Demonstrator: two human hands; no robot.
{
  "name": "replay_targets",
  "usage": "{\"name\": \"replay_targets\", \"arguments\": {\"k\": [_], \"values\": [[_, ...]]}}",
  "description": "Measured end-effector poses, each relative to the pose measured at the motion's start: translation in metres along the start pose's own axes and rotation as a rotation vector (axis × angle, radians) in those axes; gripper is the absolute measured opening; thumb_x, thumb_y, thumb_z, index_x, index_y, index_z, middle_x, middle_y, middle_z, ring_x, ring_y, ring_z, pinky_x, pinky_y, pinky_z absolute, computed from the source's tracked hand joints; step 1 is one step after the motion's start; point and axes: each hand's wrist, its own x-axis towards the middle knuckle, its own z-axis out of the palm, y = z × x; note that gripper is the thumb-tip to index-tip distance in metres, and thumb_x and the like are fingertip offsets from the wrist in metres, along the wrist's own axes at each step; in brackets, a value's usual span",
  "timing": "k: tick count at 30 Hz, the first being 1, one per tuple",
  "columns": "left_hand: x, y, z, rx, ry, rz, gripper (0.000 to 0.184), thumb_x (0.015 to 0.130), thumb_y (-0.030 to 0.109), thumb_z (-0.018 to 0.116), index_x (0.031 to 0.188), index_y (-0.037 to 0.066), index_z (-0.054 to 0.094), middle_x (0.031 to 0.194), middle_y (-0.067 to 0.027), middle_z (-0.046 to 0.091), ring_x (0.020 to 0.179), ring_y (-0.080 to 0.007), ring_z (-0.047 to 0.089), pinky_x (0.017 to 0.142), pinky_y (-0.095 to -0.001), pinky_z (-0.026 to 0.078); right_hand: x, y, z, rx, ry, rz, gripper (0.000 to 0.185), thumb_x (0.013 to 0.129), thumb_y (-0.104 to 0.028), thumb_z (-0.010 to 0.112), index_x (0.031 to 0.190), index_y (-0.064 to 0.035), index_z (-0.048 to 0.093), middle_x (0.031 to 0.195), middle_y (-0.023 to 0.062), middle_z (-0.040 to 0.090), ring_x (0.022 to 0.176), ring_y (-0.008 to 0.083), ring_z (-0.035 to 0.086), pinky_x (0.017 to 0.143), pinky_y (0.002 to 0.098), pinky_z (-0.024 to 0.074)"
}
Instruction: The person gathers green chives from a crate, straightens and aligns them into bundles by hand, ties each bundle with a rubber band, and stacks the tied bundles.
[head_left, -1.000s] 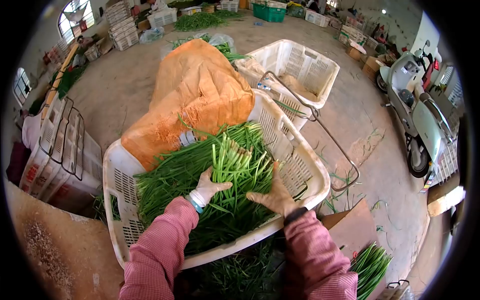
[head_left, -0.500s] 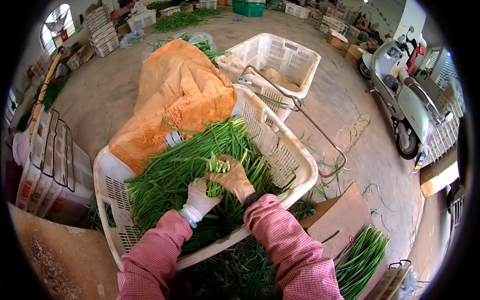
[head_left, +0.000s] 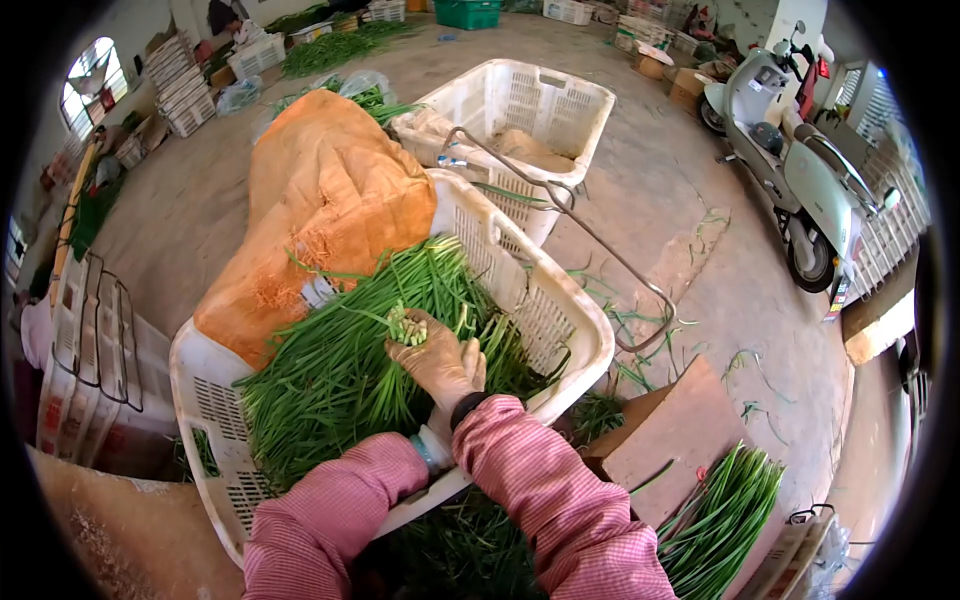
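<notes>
My right hand [head_left: 437, 368], in a stained glove, is closed around a small bunch of chives [head_left: 406, 328], pale cut ends uppermost. My left hand [head_left: 436, 442], in a whitish glove, is crossed under my right wrist; its fingers are mostly hidden, so I cannot tell what it grips. Both hands are over a white plastic crate [head_left: 560, 305] heaped with loose chives [head_left: 330, 370]. An orange woven sack [head_left: 325, 190] drapes over the crate's far left side.
Another white crate [head_left: 520, 120] with a long metal handle [head_left: 625, 262] stands beyond. At lower right a tied chive bundle [head_left: 725, 520] lies by a cardboard piece [head_left: 680, 440]. A stacked crate [head_left: 100, 370] is at left, a scooter [head_left: 800, 190] at right.
My left hand has moved right and under my right wrist, from beside the bunch. My right hand still holds the chives, with the cut ends turned more upward. The view has shifted slightly.
</notes>
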Motion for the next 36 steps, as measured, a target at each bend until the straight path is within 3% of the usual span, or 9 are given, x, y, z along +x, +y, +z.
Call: {"name": "replay_targets", "arguments": {"k": [9, 14, 16, 19, 23, 26, 30, 33, 36], "values": [[0.078, 0.002, 0.01, 0.181, 0.68, -0.564, 0.078, 0.076, 0.045, 0.049, 0.129, -0.001, 0.015, 0.133, -0.0159, 0.024, 0.115, -0.0291, 0.032, 0.097, -0.0334, 0.024, 0.0, 0.0, -0.002, -0.148, -0.035, 0.05, 0.046, 0.063, -0.019, 0.069, 0.102, -0.0034, 0.052, 0.092, 0.0104, 0.061, 0.089, 0.0244, 0.056, 0.075, 0.0299, 0.0438], [0.089, -0.007, 0.033, 0.281, -0.069, -0.518, 0.094, 0.069, 0.057, 0.053, 0.131, -0.001, 0.015, 0.138, -0.0142, 0.014, 0.123, -0.0308, 0.017, 0.099, -0.0456, 0.013, 0.002, 0.019, 0.008, 0.145, -0.008, 0.037, 0.035, 0.072, -0.009, 0.061, 0.103, 0.002, 0.048, 0.094, 0.0098, 0.058, 0.082, 0.0222, 0.055, 0.074, 0.031, 0.0442], [0.077, -0.026, 0.075, 0.917, -0.179, -0.408, 0.097, 0.067, 0.05, 0.06, 0.133, 0.002, 0.009, 0.14, -0.0142, 0.004, 0.126, -0.0326, 0.01, 0.1, -0.0475, 0.013, -0.006, 0.001, 0.002, 0.072, -0.022, 0.036, 0.037, 0.072, -0.004, 0.062, 0.106, -0.0011, 0.048, 0.097, 0.0087, 0.057, 0.082, 0.0184, 0.055, 0.072, 0.0275, 0.0459], [0.075, -0.046, 0.076, 0.663, -0.16, -0.315, 0.097, 0.067, 0.047, 0.061, 0.134, 0.003, 0.007, 0.14, -0.0141, 0.001, 0.127, -0.0334, 0.007, 0.1, -0.0492, 0.013, -0.011, -0.044, -0.032, 0.759, 0.046, 0.037, 0.019, 0.08, -0.005, 0.05, 0.099, -0.0001, 0.049, 0.095, 0.0106, 0.054, 0.081, 0.0195, 0.054, 0.073, 0.033, 0.0464], [0.057, -0.051, 0.067, 0.269, -0.128, -0.16, 0.098, 0.067, 0.043, 0.063, 0.135, 0.005, 0.003, 0.14, -0.0141, -0.003, 0.128, -0.0346, 0.003, 0.099, -0.0517, 0.014, -0.02, -0.166, -0.104, 0.576, 0.268, -0.303, 0.029, 0.072, -0.006, 0.065, 0.098, -0.0039, 0.052, 0.087, 0.0073, 0.059, 0.081, 0.0169, 0.058, 0.075, 0.0281, 0.0471], [0.052, -0.043, 0.042, 0.376, -0.241, -0.224, 0.089, 0.072, 0.041, 0.058, 0.134, 0.005, 0.006, 0.139, -0.0164, 0.0, 0.127, -0.0371, 0.003, 0.099, -0.0516, 0.016, -0.04, -0.263, -0.135, 0.337, 0.446, -0.754, 0.032, 0.068, -0.017, 0.07, 0.092, -0.0052, 0.054, 0.086, 0.0074, 0.06, 0.08, 0.0163, 0.059, 0.073, 0.0276, 0.0469], [-0.021, -0.021, -0.027, 0.416, 0.176, -0.009, 0.062, 0.077, 0.027, 0.055, 0.13, 0.009, 0.029, 0.137, -0.0145, 0.016, 0.127, -0.0344, 0.011, 0.1, -0.0457, 0.019, -0.084, -0.312, -0.125, 0.022, 0.479, -0.946, 0.021, 0.075, -0.016, 0.063, 0.093, -0.0075, 0.056, 0.089, 0.0065, 0.06, 0.081, 0.0144, 0.057, 0.074, 0.0276, 0.0465], [-0.096, -0.035, -0.079, -0.108, 0.47, -0.158, 0.019, 0.073, 0.015, 0.058, 0.089, 0.007, 0.064, 0.082, -0.011, 0.063, 0.079, -0.0231, 0.061, 0.075, -0.0303, 0.047, -0.068, -0.274, -0.106, 0.31, -0.001, -0.424, 0.027, 0.071, -0.001, 0.063, 0.097, -0.0032, 0.055, 0.086, 0.0018, 0.058, 0.077, 0.0139, 0.056, 0.072, 0.0265, 0.0468], [-0.166, -0.016, -0.161, -0.787, 0.861, -0.223, 0.02, 0.075, 0.002, 0.059, 0.094, 0.003, 0.061, 0.082, -0.0063, 0.064, 0.074, -0.0144, 0.06, 0.07, -0.0271, 0.049, -0.091, -0.286, -0.079, 0.148, 0.051, -0.4, 0.034, 0.069, -0.004, 0.067, 0.1, -0.0003, 0.054, 0.085, 0.001, 0.059, 0.074, 0.009, 0.054, 0.07, 0.0225, 0.0446]]}}
